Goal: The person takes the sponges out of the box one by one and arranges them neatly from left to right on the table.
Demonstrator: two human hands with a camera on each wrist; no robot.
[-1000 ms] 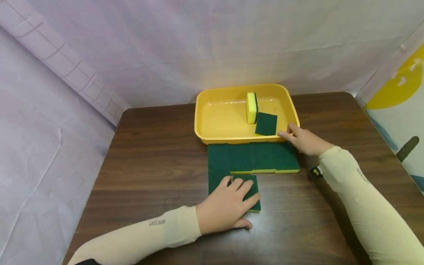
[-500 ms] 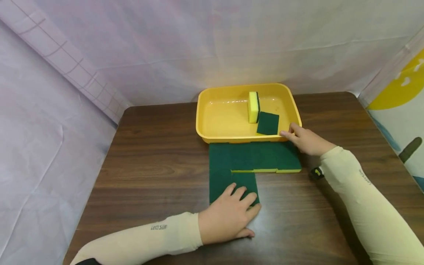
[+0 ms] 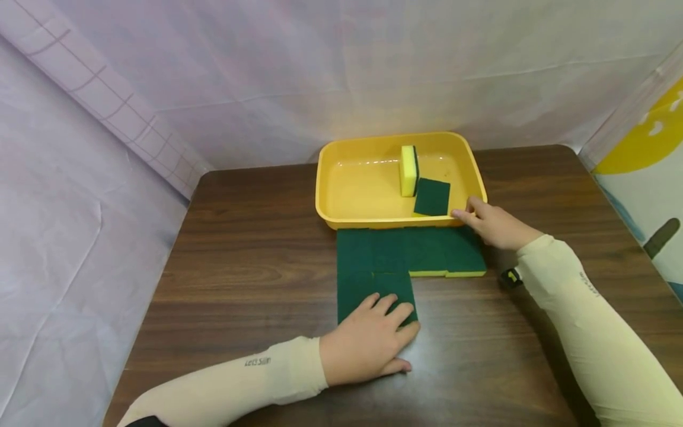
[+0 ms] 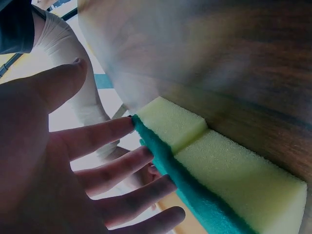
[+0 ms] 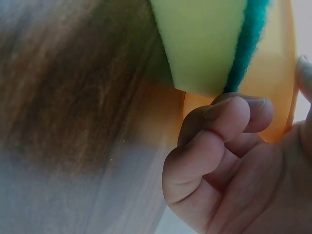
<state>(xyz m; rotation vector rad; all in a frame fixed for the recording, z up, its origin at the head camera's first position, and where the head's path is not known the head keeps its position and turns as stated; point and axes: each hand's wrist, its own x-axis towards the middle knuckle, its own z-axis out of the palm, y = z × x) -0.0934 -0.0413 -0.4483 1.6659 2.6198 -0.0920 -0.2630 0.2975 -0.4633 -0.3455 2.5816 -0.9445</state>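
My left hand (image 3: 368, 344) lies over two scouring sponges (image 3: 368, 287), green side up, at the near end of an L-shaped layout. In the left wrist view its fingers are extended, their tips touching the sponges' green layer (image 4: 170, 168) above yellow foam. Farther back, a row of sponges (image 3: 427, 249) lies side by side against the front of a yellow plastic tray (image 3: 384, 223). My right hand (image 3: 496, 228) holds the tray's front right corner, thumb over the rim. In the right wrist view its other fingers (image 5: 195, 156) are curled, close beside a sponge (image 5: 204, 39).
Inside the tray, one sponge (image 3: 409, 172) stands on edge and another (image 3: 432, 197) lies green side up. The brown wooden table (image 3: 240, 255) meets a pale cloth backdrop (image 3: 267, 77) behind the tray.
My left hand first drew back toward me, then pushed slightly forward. The right-hand near sponge now meets the row, closing the yellow gap. My right hand has stayed at the tray corner.
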